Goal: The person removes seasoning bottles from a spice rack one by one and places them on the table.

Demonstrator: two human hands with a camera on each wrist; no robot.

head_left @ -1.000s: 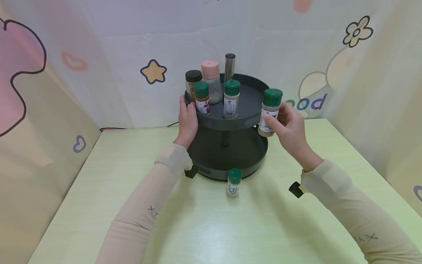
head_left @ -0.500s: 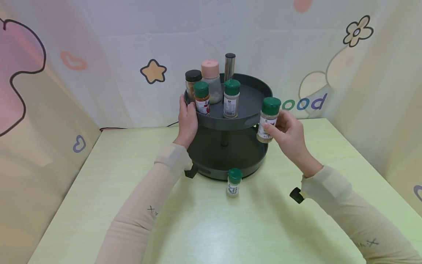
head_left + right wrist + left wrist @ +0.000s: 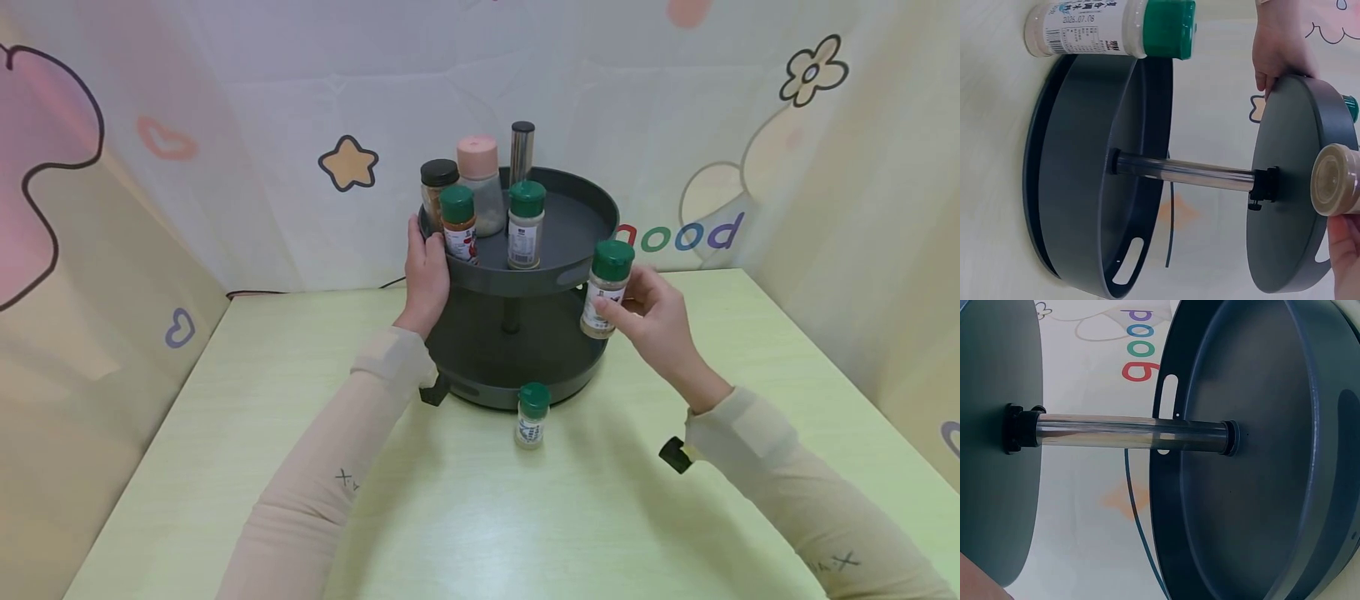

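My right hand (image 3: pixel 656 321) pinches a green-capped spice jar (image 3: pixel 604 302) between thumb and fingers. The jar is slightly tilted, at the right front of a black two-tier spice rack (image 3: pixel 517 283); its round base (image 3: pixel 1334 181) shows in the right wrist view. With my left hand (image 3: pixel 426 279) I hold the left rim of the upper tray; some of its fingers are hidden. On that tray stand a red-spice jar (image 3: pixel 459 225), a white-spice jar (image 3: pixel 525 225), a black-lidded jar (image 3: pixel 435 187), a pink-lidded shaker (image 3: pixel 483 187) and a metal tube (image 3: pixel 522 154).
Another green-capped jar (image 3: pixel 532 417) stands upright on the pale table (image 3: pixel 480 517), just before the rack. The lower tray (image 3: pixel 517 354) bears nothing visible; a metal post (image 3: pixel 1132 432) joins the tiers. A printed curtain (image 3: pixel 285 108) hangs behind and at both sides.
My right hand has lowered the spice jar from beside the upper tray's rim to below it, moving slightly left. The left hand and the rack have stayed in place.
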